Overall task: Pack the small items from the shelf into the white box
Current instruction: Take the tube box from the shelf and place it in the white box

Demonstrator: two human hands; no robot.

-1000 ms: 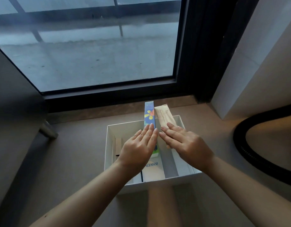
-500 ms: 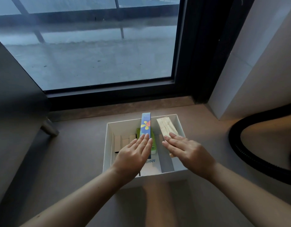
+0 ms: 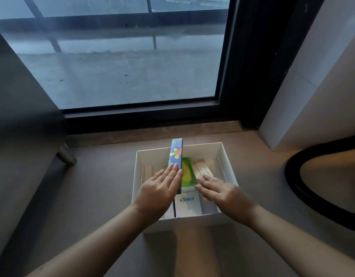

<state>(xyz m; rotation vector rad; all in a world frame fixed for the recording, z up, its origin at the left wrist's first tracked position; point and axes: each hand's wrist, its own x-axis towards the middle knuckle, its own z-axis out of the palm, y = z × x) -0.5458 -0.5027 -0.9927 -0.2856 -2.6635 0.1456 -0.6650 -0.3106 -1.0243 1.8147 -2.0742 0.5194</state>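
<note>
Left hand point(image 3: 160, 189): fingers point(image 3: 173, 170) straight and pressed together, tips laid flat against the left face of the long blue flowered carton point(image 3: 176, 154). No curl, no grip.

Right hand point(image 3: 222, 193): fingers point(image 3: 205, 181) straight, slightly apart, lying palm-down on the near end of the tan pack point(image 3: 201, 168).

Blue flowered carton: long axis runs from the near edge towards the far edge of the white box point(image 3: 192, 222). It stands on a narrow side, tilted, with its far end rising above the far edge and pointing at the window point(image 3: 120, 62). Its near end is low inside the box, beside the left hand.

Green pack point(image 3: 187, 173): lies flat between the blue carton and the tan pack, touching both, long axis also near to far.

White carton printed ANKER point(image 3: 187, 204): lies flat against the near edge, between the two wrists.

Pale items by the left edge are partly hidden by the left hand; their kind cannot be told.

White box: open-topped, sits on the grey-brown floor point(image 3: 92, 196) just before the window. A black hose point(image 3: 290, 176) curves at the right; a metal leg point(image 3: 66, 155) stands at the left.
</note>
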